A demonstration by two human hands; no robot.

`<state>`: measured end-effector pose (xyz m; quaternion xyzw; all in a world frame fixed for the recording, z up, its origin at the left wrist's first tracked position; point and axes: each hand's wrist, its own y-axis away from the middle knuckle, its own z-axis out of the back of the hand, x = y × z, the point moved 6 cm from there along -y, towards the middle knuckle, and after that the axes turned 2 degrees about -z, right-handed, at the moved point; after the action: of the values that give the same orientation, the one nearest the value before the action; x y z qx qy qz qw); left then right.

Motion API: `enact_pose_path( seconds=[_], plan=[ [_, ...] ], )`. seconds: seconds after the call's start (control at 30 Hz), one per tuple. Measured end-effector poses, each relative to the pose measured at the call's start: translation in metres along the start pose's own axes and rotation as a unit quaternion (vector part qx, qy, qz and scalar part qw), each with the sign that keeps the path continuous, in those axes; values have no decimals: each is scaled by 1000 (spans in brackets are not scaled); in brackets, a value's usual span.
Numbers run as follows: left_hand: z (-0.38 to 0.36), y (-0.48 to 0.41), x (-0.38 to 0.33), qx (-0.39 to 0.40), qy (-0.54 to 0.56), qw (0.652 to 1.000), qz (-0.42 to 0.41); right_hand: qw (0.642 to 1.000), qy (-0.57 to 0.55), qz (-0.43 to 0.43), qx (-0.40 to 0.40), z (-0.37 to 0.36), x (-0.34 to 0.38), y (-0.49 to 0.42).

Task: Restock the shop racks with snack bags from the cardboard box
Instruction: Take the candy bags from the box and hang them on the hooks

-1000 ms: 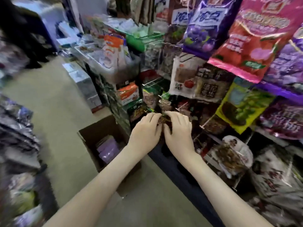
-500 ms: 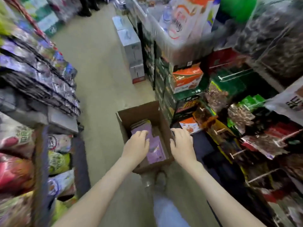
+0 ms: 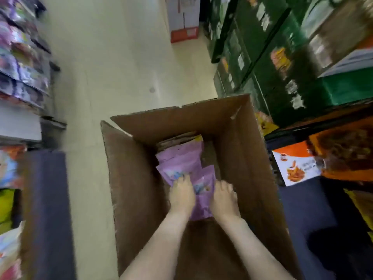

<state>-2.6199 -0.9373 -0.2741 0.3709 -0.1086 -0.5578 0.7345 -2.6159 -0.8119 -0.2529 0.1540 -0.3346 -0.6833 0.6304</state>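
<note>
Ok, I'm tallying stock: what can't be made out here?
Head view only.
- Count of purple snack bags: stacked, partly under left hand and right hand.
- Bag print: blurred.
- Whether either hand grips yet: fingertips blurred.
- Near wall of cardboard box: cut by bottom edge.
- Rack goods: motion blur.

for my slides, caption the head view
Left hand and right hand reaching for purple snack bags in the cardboard box

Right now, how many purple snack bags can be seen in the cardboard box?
3, overlapping in the cardboard box: farthest bag toward the far wall, middle bag partly under the left hand, nearest bag between it and the right hand. More may lie hidden beneath.
</note>
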Motion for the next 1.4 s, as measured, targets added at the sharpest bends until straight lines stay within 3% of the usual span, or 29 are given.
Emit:
enact_pose_path(
  seconds=[0.23, 0.5, 0.67, 0.73, 0.83, 0.97, 1.07, 1.13, 1.2, 1.3, 1.4],
  plan=[
    [-94, -104, 34, 39, -113, 993, 19, 999, 14, -24, 30, -65, -14, -75],
    [-107, -106, 35, 55, -140, 988, -19, 995, -34, -80, 47, -77, -32, -72],
    [-49, -21, -5, 141, -12, 987, -76, 943, -260, -187, 87, -36, -7, -11],
    [-11, 30, -25, 159, 54, 981, -95, 911, -334, -232, 71, -3, 5, 24],
    [56, 104, -53, 125, 46, 982, -135, 873, -419, -251, 7, 57, 21, 81],
    [153, 205, -87, 71, 12, 967, -244, 883, -413, -214, -70, 152, 38, 165],
    [216, 275, -112, 64, -19, 947, -315, 920, -340, -156, -116, 227, 54, 240],
    [255, 321, -132, 51, -21, 924, -379, 940, -289, -123, -132, 262, 54, 295],
    [292, 365, -160, -35, -27, 875, -482, 949, -255, -94, -161, 289, 42, 351],
    [315, 436, -208, -193, -108, 747, -627, 946, -223, -92, -217, 323, 15, 439],
    [305, 514, -255, -245, -170, 626, -720, 916, -233, -123, -301, 344, -22, 527]
  ],
)
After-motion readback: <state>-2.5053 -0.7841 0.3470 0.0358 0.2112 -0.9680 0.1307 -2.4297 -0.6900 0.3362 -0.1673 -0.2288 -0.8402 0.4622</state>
